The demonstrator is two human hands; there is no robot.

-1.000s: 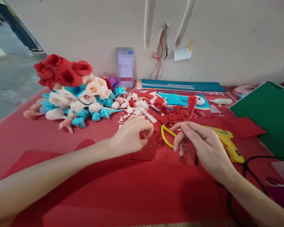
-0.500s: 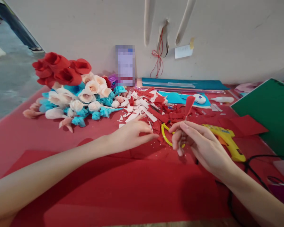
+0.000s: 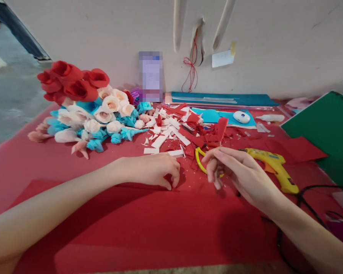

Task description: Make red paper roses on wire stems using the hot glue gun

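Between the thumb and forefinger of my right hand [image 3: 234, 167] a thin stem is pinched, with a small red paper petal [image 3: 222, 128] standing upright at its top. My left hand [image 3: 153, 170] is palm down at the back edge of a large red paper sheet [image 3: 160, 228]. Its fingers curl down and thumb and fingertips come close together; whatever lies between them blends into the red. Just behind my right hand are yellow-handled scissors [image 3: 199, 161], partly covered by the fingers. A yellow glue gun [image 3: 274, 167] lies to the right of that hand.
Paper flowers [image 3: 103, 110] in red, cream and blue are heaped at the left. White and red paper scraps [image 3: 171, 131] cover the middle back. A phone [image 3: 150, 76] leans on the wall. A green board [image 3: 326, 137] and a black cable [image 3: 300, 198] are on the right.
My left hand has come down toward the red paper, its stretched fingers now curled. My right hand keeps its pinch on the stem; the petal has tipped slightly left.
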